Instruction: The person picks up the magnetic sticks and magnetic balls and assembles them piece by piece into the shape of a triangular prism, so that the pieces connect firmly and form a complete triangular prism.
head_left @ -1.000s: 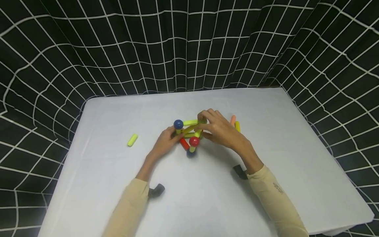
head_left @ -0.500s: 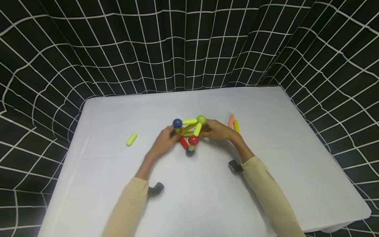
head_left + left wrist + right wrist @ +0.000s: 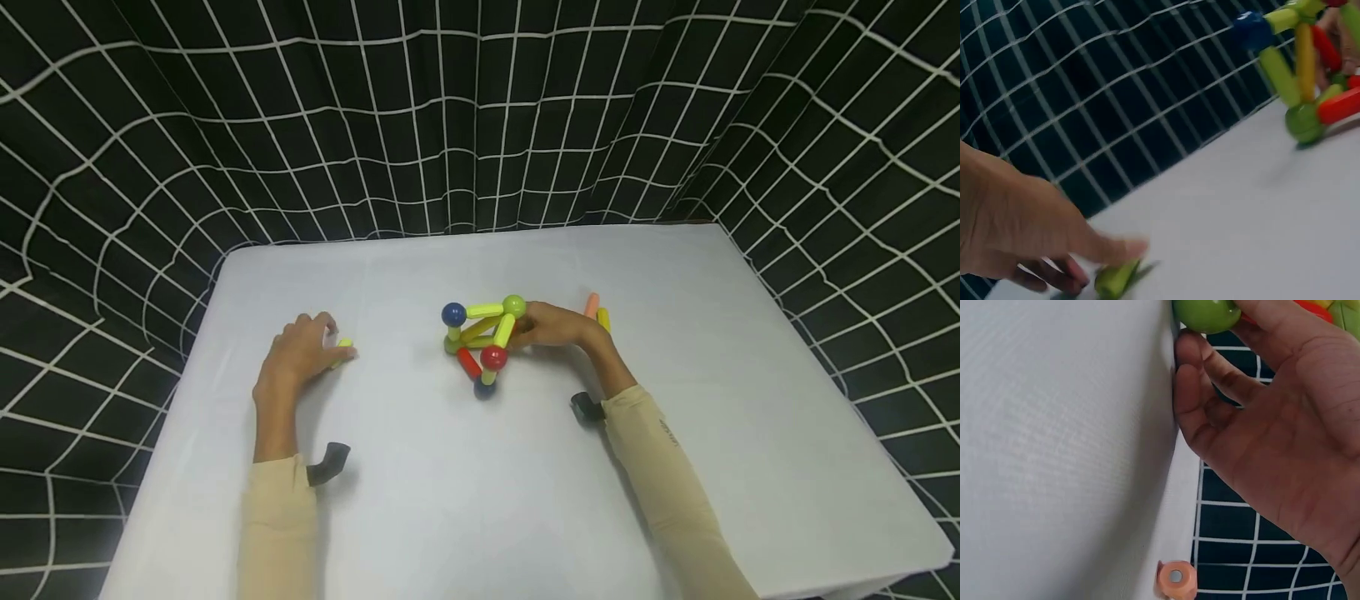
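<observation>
A frame of magnetic rods and balls stands mid-table, with a blue ball (image 3: pixel 453 314), a red ball (image 3: pixel 493 358) and a lime ball (image 3: pixel 513 306) along its top. One red rod (image 3: pixel 469 364) lies low in it. My right hand (image 3: pixel 551 325) holds the frame's right side; in the right wrist view its thumb and fingers pinch a green ball (image 3: pixel 1207 314) near the tabletop. Off to the left, my left hand (image 3: pixel 292 362) is over a loose yellow-green rod (image 3: pixel 1115 281), thumb across its top and fingers spread on the far side. The hand partly hides this rod.
Beyond my right hand lie an orange rod (image 3: pixel 592 305) and a yellow rod (image 3: pixel 603 318), side by side. A white cloth covers the table (image 3: pixel 480 500). Black curtain (image 3: pixel 420 125) with a white grid rises behind its back edge and sides.
My left hand has let go of the frame and moved left to the loose rod. My right hand has come down from the lime top ball to the frame's lower right side.
</observation>
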The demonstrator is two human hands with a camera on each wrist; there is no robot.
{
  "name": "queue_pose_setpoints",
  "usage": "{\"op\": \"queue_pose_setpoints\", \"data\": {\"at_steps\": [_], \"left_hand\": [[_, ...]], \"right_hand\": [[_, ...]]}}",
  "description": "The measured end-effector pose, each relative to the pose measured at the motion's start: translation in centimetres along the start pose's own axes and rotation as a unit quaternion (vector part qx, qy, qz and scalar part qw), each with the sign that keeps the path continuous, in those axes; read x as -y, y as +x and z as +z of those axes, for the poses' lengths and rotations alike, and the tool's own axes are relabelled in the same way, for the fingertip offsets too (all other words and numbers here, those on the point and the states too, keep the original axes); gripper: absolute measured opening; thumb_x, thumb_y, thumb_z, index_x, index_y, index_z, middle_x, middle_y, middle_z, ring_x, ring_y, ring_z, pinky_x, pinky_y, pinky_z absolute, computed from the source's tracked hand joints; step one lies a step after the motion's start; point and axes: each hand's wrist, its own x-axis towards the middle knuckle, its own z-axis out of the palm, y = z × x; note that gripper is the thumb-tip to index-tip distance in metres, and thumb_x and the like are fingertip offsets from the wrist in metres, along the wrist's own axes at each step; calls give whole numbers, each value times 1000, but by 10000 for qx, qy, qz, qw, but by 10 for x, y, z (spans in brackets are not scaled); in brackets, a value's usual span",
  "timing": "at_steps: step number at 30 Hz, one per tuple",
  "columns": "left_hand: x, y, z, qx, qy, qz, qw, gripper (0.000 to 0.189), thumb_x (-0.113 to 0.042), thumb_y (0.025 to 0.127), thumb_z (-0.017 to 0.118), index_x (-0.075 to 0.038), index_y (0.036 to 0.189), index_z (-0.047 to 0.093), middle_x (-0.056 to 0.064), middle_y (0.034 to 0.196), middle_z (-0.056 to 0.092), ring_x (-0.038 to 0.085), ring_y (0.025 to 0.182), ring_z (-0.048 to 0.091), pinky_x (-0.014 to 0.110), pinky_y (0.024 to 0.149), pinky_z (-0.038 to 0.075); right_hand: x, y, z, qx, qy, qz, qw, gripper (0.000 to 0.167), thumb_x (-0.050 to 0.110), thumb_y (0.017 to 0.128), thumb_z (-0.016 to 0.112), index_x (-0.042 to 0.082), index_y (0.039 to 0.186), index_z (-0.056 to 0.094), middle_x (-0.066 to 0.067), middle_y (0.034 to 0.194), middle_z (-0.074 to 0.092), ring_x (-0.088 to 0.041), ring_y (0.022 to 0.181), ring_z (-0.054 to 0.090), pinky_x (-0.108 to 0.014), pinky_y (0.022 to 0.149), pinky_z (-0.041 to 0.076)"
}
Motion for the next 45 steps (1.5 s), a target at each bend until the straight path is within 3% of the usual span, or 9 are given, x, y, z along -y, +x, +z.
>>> {"op": "queue_pose_setpoints", "data": {"at_steps": [3, 7, 10, 14, 19, 26, 38, 40, 45], "left_hand": [[2, 0, 0, 303, -147, 242, 9991, 40, -22, 99, 72, 6, 127, 62, 26, 115, 67, 35, 99, 62, 52, 91, 53], [-28, -2, -4, 119, -914, 1457, 9850, 25, -11, 97, 73, -3, 120, 69, 13, 111, 72, 27, 104, 66, 51, 98, 53], [-68, -7, -7, -99, -1557, 2793, 9474, 26, -8, 93, 78, -9, 118, 72, 7, 117, 74, 26, 114, 66, 53, 105, 51], [-113, -10, 0, -684, -1299, 4152, 8978, 30, -5, 86, 84, -11, 114, 76, 4, 117, 76, 24, 116, 67, 46, 103, 51], [-127, -3, 19, -1561, -316, 4454, 8810, 27, -6, 82, 87, -12, 108, 80, 1, 110, 78, 20, 109, 71, 41, 93, 49], [-128, 2, 31, -1793, -299, 4848, 8555, 25, -6, 83, 86, -11, 107, 81, 0, 106, 80, 17, 101, 74, 45, 99, 48], [-136, 3, 39, -1846, 73, 4883, 8529, 23, -5, 84, 85, -13, 106, 81, -1, 108, 79, 17, 110, 72, 48, 108, 47], [-134, 4, 40, -1759, -178, 4738, 8627, 26, -8, 82, 87, -13, 107, 80, 1, 114, 76, 21, 117, 67, 50, 110, 45], [-112, 15, 51, -816, -1923, 3261, 9220, 64, -19, 84, 88, -8, 138, 58, 11, 143, 57, 28, 140, 51, 51, 121, 39]], "right_hand": [[-3, -3, -2, -30, 20, 113, 9999, 42, 15, 92, 77, 8, 132, 66, -10, 123, 72, -23, 105, 58, -40, 102, 51], [-5, -4, -1, 5, 112, 170, 9998, 44, 17, 92, 77, 9, 134, 66, -11, 126, 72, -25, 108, 58, -45, 106, 50], [-5, -4, 0, 6, 110, 249, 9996, 46, 19, 92, 77, 10, 135, 65, -10, 127, 72, -25, 110, 59, -48, 109, 50], [-4, -2, 1, -41, 52, 233, 9997, 43, 20, 92, 77, 10, 133, 65, -9, 123, 71, -24, 109, 59, -47, 107, 51], [-4, 0, 2, -43, 5, 188, 9998, 36, 21, 94, 76, 11, 127, 66, -8, 114, 69, -23, 102, 56, -38, 96, 48], [-4, -1, 1, -76, -25, 233, 9997, 32, 20, 93, 76, 11, 122, 68, -4, 101, 65, -20, 92, 53, -32, 84, 46], [-7, -4, 1, -36, 126, 208, 9997, 33, 22, 93, 76, 10, 123, 68, -3, 100, 64, -19, 92, 52, -32, 84, 45], [-6, -4, 1, -40, 140, 189, 9997, 36, 22, 93, 76, 10, 126, 67, -4, 104, 66, -19, 95, 53, -32, 87, 46], [-5, -1, 4, -371, -30, 94, 9993, 39, 21, 94, 77, 7, 128, 64, -6, 95, 61, -20, 87, 52, -30, 79, 46]]}}
